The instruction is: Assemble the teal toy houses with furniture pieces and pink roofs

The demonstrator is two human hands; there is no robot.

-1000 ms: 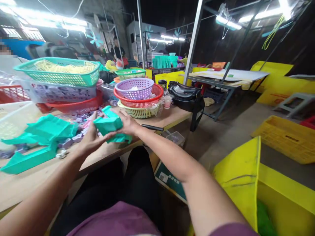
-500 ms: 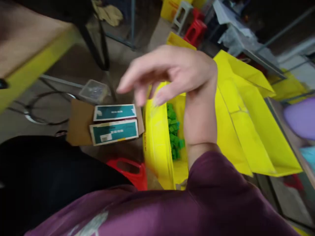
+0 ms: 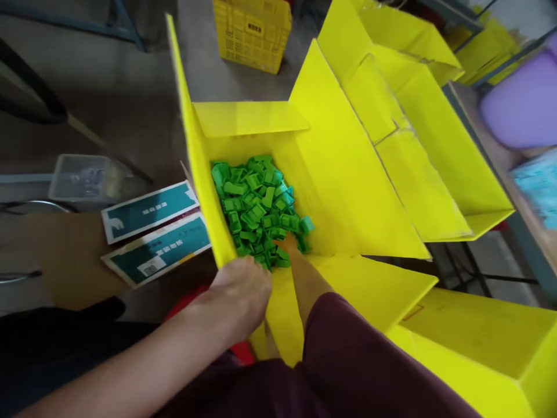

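An open yellow corrugated-plastic box (image 3: 335, 174) stands on the floor at my right side. Its bottom holds a heap of several small green plastic pieces (image 3: 256, 203). My left hand (image 3: 241, 290) grips the near end of the box's upright left flap (image 3: 195, 151), fingers curled over its edge. My right arm, in a maroon sleeve, reaches down into the box. My right hand (image 3: 289, 245) is buried at the near edge of the green heap; only its wrist and back show, and the fingers are hidden.
Teal-and-white cartons (image 3: 152, 232) and a clear plastic tub (image 3: 82, 177) lie on the floor left of the box. More open yellow boxes (image 3: 435, 145) stand to the right, and a yellow crate (image 3: 252, 32) stands beyond. A red stool edge (image 3: 191, 297) shows under me.
I have turned from the table and its teal parts down to the floor box. My right hand, empty above the box half a second ago, has dropped into the green pieces; my left now holds the flap.
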